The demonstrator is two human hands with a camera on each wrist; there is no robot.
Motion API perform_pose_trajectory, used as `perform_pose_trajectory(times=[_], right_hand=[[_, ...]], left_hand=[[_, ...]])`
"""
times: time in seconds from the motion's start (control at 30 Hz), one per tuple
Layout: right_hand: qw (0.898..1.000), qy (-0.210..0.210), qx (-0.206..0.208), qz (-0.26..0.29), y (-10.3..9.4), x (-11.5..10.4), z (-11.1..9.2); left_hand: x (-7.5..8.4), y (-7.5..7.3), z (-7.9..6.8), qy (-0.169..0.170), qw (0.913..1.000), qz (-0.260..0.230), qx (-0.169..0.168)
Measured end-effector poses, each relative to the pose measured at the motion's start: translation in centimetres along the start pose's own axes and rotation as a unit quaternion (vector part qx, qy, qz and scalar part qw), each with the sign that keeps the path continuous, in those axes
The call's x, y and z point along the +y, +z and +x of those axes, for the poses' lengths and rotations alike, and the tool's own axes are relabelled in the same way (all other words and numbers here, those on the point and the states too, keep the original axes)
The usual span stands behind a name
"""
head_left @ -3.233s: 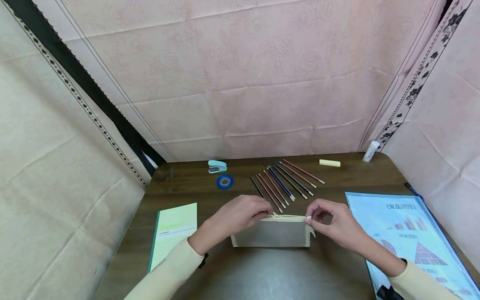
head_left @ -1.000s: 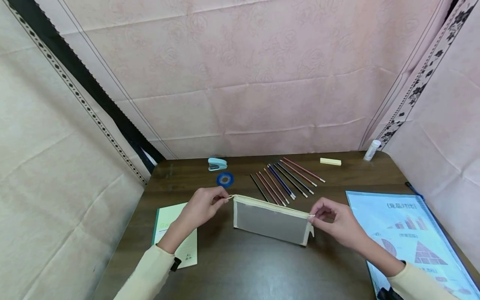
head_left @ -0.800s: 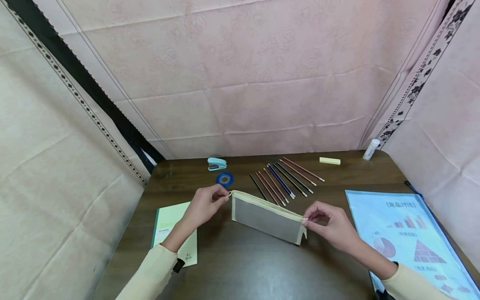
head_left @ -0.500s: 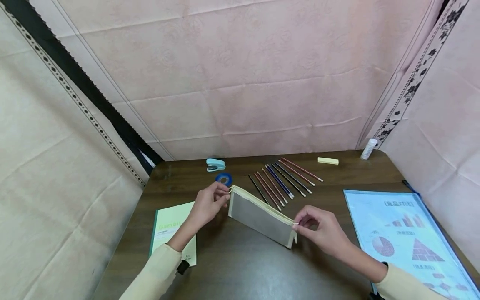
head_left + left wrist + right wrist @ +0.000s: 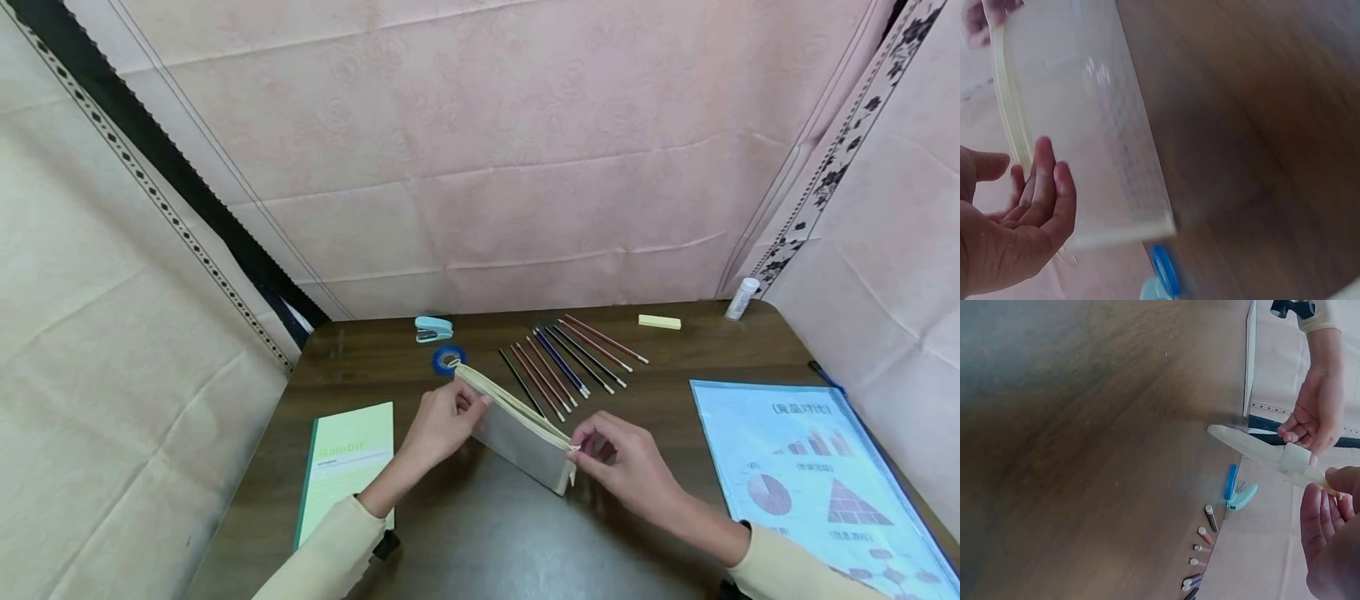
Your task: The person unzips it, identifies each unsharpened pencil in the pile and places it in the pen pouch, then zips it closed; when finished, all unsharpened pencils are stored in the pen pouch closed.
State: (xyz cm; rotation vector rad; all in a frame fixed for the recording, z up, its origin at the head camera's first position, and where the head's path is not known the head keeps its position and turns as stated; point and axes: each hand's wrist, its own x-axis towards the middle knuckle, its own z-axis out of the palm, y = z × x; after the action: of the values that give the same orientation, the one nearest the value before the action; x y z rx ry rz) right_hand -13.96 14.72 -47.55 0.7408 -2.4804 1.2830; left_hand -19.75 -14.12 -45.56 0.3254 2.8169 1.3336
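A translucent grey pencil case (image 5: 517,442) with cream trim and a zipper stands slantwise above the table, its far-left end farther from me. At its near end, my right hand (image 5: 626,458) pinches the tab or puller between thumb and fingers. My left hand (image 5: 442,425) is at the upper edge toward the far end. In the left wrist view, the left thumb and fingers (image 5: 1041,194) lie on either side of the zipper edge with a gap between them. A small cord loop (image 5: 453,363) sticks out free at the far end. Along the top, the cream edges part slightly.
Several pencils (image 5: 555,367) lie fanned out behind the case. A blue tape roll (image 5: 442,360), a light-blue stapler (image 5: 432,328), a pale-yellow block (image 5: 659,322) and a white tube (image 5: 742,298) stand farther back. A green notebook (image 5: 348,467) lies left; a blue folder (image 5: 810,467) lies right.
My left hand let go of the end loop and moved right along the top edge. My right hand came left, still pinching its end, and the case swung more steeply aslant.
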Motion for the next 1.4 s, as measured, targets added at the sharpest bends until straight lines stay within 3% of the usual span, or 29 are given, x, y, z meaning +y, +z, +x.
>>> perform_pose_trajectory(times=[0.13, 0.27, 0.5, 0.97, 1.4], right_hand=[[1.0, -0.01, 0.001, 0.006, 0.5, -0.2, 0.1], [1.0, -0.022, -0.002, 0.009, 0.8, -0.5, 0.1], [0.999, -0.035, -0.004, 0.009, 1.2, -0.6, 0.1], [1.0, -0.006, -0.019, 0.001, 2.2, -0.2, -0.2], [0.998, 0.018, -0.067, 0.004, 2.4, 1.0, 0.2]], left_hand=[[0.8, 1.2, -0.2, -0.02, 0.9971, -0.029, -0.067], [1.4, 1.9, -0.1, -0.037, 0.9925, -0.064, -0.097], [1.4, 2.3, 0.4, -0.059, 0.9855, -0.11, -0.114], [1.0, 2.8, 0.1, -0.074, 0.9817, -0.132, -0.115], [0.0, 2.8, -0.3, -0.093, 0.973, -0.164, -0.133]])
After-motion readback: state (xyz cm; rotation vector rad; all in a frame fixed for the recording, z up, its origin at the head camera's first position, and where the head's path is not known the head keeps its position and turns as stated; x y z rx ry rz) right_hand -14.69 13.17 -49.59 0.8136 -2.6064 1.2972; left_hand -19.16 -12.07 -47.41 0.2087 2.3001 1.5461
